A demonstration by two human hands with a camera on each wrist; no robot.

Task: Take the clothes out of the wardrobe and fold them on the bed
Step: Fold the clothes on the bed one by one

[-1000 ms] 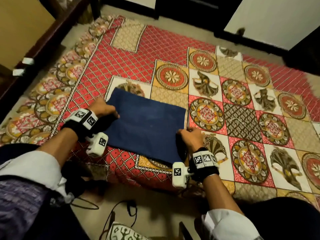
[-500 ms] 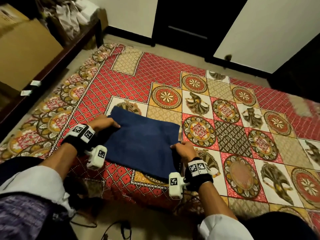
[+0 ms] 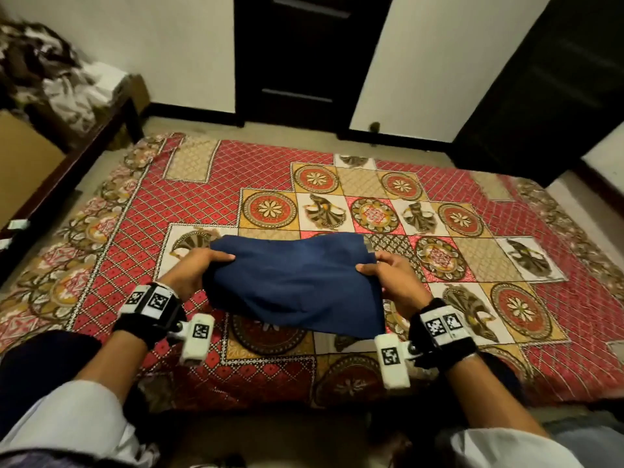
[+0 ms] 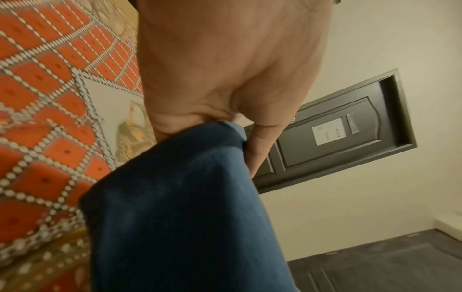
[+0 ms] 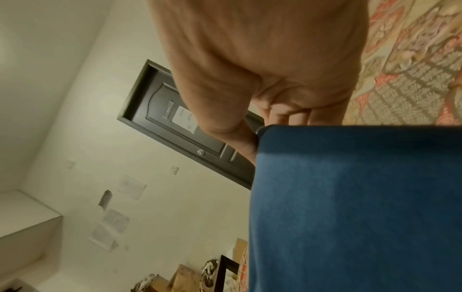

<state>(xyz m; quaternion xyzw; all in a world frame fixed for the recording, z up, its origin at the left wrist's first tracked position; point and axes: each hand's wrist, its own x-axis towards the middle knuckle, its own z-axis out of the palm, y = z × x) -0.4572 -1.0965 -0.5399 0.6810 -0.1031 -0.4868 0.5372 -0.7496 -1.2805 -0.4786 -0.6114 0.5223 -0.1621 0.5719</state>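
A folded dark blue garment [image 3: 293, 282] hangs lifted above the near part of the bed [image 3: 202, 184], sagging in the middle. My left hand [image 3: 199, 268] grips its left end, thumb on top. My right hand [image 3: 388, 273] grips its right end the same way. In the left wrist view the blue cloth [image 4: 180, 207] runs out from between the thumb and fingers of my left hand [image 4: 225, 122]. Seen from the right wrist, the blue cloth [image 5: 355, 207] is pinched at its top edge by my right hand [image 5: 265, 126]. The bed wears a red and gold patterned cover.
A dark wooden door [image 3: 304, 59] stands behind the bed. A heap of crumpled clothes [image 3: 47, 72] lies on a dark bench at the far left, with a cardboard box [image 3: 23, 157] beside it. A dark wardrobe panel [image 3: 553, 79] rises at the far right.
The blue garment lay flat on the bed with both hands at its ends; now both hands have gripped it and lifted it off the cover. The head view has tilted up.
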